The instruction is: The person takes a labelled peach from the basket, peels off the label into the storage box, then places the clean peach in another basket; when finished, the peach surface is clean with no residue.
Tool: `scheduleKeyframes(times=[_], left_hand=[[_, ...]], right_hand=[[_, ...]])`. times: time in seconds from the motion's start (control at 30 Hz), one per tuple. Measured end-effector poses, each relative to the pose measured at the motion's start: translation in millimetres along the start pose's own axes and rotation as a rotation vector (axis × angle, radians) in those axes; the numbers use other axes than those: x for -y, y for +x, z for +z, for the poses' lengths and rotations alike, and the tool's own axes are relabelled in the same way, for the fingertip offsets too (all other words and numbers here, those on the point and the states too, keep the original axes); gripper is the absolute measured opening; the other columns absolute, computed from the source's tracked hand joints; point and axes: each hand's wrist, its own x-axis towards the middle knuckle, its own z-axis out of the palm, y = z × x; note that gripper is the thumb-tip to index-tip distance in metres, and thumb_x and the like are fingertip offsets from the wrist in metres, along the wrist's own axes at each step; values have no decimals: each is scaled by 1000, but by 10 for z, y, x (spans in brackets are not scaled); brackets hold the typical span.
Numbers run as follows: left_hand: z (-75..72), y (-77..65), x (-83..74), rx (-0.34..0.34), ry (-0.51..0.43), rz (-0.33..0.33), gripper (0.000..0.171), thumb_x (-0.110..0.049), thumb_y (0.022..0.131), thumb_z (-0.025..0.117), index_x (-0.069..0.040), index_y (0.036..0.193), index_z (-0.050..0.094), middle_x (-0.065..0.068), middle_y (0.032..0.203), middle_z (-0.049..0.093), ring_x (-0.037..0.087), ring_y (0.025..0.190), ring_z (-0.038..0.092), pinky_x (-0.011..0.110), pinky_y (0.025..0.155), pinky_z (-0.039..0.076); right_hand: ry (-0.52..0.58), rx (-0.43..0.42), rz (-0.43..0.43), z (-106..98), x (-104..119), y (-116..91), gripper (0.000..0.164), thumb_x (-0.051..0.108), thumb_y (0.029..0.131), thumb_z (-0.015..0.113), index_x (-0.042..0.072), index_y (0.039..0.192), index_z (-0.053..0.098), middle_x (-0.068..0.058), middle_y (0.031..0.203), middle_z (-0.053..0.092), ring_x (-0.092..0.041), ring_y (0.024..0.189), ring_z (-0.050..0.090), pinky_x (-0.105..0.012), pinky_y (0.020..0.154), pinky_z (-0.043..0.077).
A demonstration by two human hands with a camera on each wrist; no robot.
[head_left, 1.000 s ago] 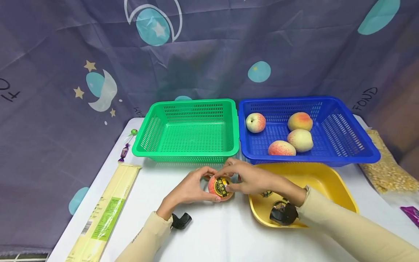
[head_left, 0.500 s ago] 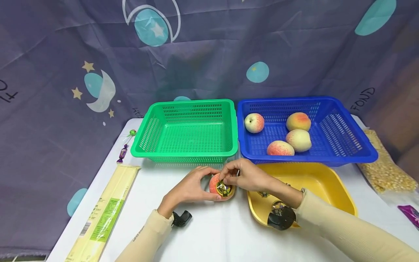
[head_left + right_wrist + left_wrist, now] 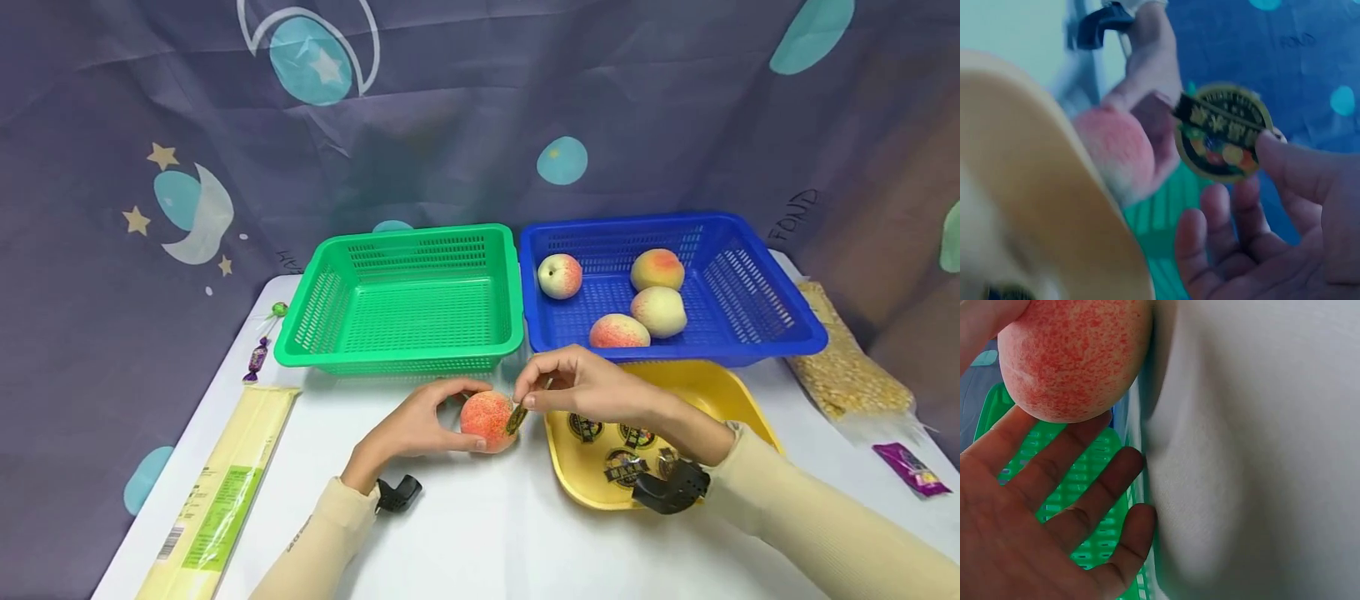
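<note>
My left hand (image 3: 417, 427) holds a red-speckled peach (image 3: 485, 421) on the white table, thumb on the near side and fingers behind. In the left wrist view the peach (image 3: 1079, 356) sits between thumb and fingertips. My right hand (image 3: 588, 387) pinches a round black-and-gold fruit sticker (image 3: 516, 418), tilted nearly edge-on at the peach's right side. The right wrist view shows the printed face of the sticker (image 3: 1222, 132) between thumb and fingers, seemingly apart from the peach. Below my right forearm, a yellow tub (image 3: 564, 479) contains several similar stickers (image 3: 626, 468).
Behind stand a green basket (image 3: 427, 321) and a blue basket (image 3: 757, 300) with several peaches (image 3: 658, 312). Left lie a long yellow packet (image 3: 225, 492), a purple wrapped candy (image 3: 257, 360) and a lollipop (image 3: 278, 311). Right are a bag of corn kernels (image 3: 855, 367) and a purple packet (image 3: 910, 469).
The sticker lay flat against the peach before; my right hand now holds it lifted to the right side. The left hand keeps its grip. The head view has shifted slightly.
</note>
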Motion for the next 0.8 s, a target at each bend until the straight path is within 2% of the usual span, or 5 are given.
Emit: scheduleKeyframes(times=[0.13,0.3,0.5,0.7,0.8], left_hand=[[-22,4,-8,21,-14,-9,66,-39,74,91,-35,134,63,-14,123,67,10,114,61,44,107,47],[-40,35,-19,39,-19,-25,66,-40,74,91,-35,133,63,-14,122,67,11,114,60,45,106,46],[-67,30,-20,45,-23,-26,68,-39,73,91,-32,135,63,-11,123,67,13,114,60,45,106,47],[-60,39,-38,55,-27,-27,68,-39,74,91,-32,135,63,-11,124,67,14,114,60,45,105,47],[-54,47,-45,60,-31,-32,68,-38,74,91,-31,135,63,-10,124,67,14,115,60,46,106,47]], right_hand=[[-38,30,-12,-159,-8,-216,9,10,99,64,7,104,71,-7,102,71,-19,90,65,-27,81,53],[-70,-15,5,-298,-95,-466,15,9,99,64,4,112,69,-6,100,71,-16,87,66,-27,79,55],[-93,-41,23,-354,-236,-600,19,8,98,66,2,115,69,-7,99,72,-12,87,67,-29,79,58],[-80,85,37,-296,-341,-646,17,8,97,66,5,113,71,-19,97,72,-24,82,66,-28,74,57],[-63,156,87,-250,-385,-657,19,8,96,67,5,114,71,-20,97,72,-16,76,63,-24,70,54]])
